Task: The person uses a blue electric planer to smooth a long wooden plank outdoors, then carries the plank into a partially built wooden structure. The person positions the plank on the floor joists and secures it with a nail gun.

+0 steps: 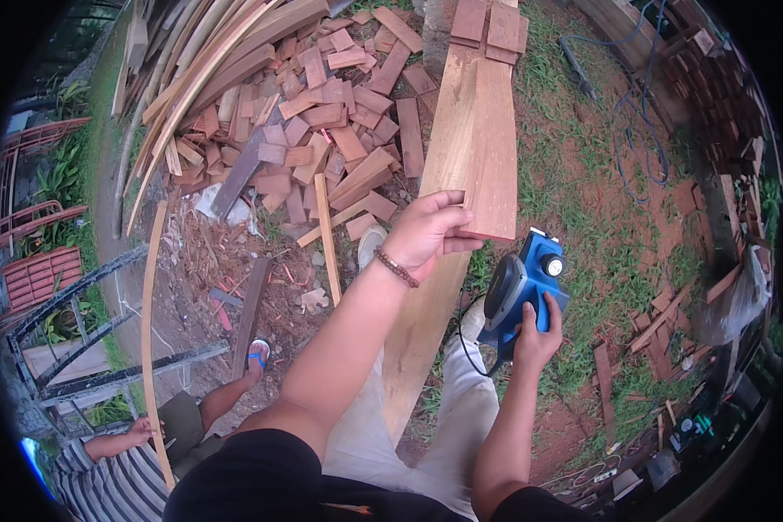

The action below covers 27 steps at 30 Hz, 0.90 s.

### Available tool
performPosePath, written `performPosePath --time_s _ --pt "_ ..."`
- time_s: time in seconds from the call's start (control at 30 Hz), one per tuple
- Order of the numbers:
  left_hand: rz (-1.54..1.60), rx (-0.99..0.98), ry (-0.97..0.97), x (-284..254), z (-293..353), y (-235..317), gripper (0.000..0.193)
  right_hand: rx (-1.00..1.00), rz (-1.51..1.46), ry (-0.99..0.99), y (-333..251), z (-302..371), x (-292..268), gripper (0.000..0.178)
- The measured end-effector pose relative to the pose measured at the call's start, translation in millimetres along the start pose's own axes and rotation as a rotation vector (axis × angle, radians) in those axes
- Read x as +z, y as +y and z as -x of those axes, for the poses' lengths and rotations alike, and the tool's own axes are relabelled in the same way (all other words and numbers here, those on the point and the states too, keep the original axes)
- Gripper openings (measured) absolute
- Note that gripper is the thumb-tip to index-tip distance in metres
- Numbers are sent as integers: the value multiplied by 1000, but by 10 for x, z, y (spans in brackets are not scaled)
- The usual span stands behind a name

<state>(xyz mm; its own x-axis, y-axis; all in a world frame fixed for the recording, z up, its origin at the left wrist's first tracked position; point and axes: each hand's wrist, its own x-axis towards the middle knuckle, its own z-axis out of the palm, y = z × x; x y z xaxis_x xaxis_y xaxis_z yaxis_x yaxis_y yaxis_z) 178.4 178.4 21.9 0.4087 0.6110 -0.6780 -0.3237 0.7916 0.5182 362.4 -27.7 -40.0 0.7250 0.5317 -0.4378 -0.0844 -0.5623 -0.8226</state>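
Note:
My left hand (426, 233), with a beaded bracelet at the wrist, pinches the near end of a flat reddish-brown board (494, 148). The board lies lengthwise over a long pale plank (422, 331) that runs from between my legs toward the far end. In my right hand (539, 337) is a blue electric hand planer (524, 291), gripped by its body and tilted on its side. It is held off to the right of the plank, apart from the board. A black cord hangs from the planer beside my leg.
Small wood blocks (489, 30) sit stacked at the plank's far end. A heap of offcuts (348, 113) and long strips (209, 61) lie left. At lower left a seated person (117, 465) holds a wooden strip (148, 331). A blue cable (639, 122) crosses the grass at right.

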Motion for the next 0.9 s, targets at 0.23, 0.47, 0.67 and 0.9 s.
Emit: performPosePath --time_s 0.23,0.47,0.67,0.9 --pt "-619 -113 276 -1382 -635 -1304 29 -23 230 -51 59 315 117 49" --pt "-1269 -277 122 -1377 -1044 -1176 33 30 176 -72 216 582 313 50" --pt "-1806 -49 223 -800 -1278 -735 55 13 221 -68 289 757 429 48" --pt "-1700 446 524 -290 -1970 -601 98 36 192 -81 270 879 541 47"
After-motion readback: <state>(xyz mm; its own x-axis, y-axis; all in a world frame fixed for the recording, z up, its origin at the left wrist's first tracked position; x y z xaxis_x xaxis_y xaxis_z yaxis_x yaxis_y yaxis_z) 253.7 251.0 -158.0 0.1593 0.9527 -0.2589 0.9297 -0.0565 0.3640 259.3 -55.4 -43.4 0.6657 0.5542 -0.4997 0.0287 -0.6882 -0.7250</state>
